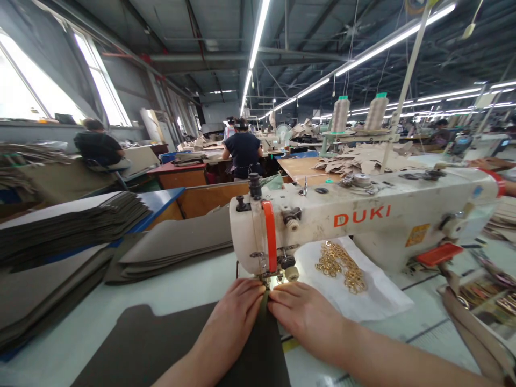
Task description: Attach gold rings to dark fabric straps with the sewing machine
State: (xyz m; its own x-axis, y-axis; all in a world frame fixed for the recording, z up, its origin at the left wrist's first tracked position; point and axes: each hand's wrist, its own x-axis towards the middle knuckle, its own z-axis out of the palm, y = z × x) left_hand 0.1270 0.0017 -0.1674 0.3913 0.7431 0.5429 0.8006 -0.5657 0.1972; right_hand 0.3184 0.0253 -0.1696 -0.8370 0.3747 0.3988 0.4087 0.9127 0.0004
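A dark grey-brown fabric panel (pixel 161 338) lies on the sewing machine bed, its far end under the presser foot (pixel 266 280). My left hand (pixel 236 312) rests on the panel with its fingers pressed together, fingertips just left of the needle area. To the right, my right hand (pixel 304 317) has its fingers bunched at the panel's edge, close to the foot. Between the fingertips runs a narrow olive strip (pixel 264 305); whether it is a separate piece or a folded edge I cannot tell. The white sewing machine (pixel 314 226) has a lit needle area.
Gold-coloured metal hardware (pixel 342 266) lies on a white sheet (pixel 387 301) under the machine arm. Stacked dark panels (pixel 177 242) are at the left. Thread cones (pixel 341 114) stand behind the machine. Several people work further back, one person (pixel 242 150) straight ahead.
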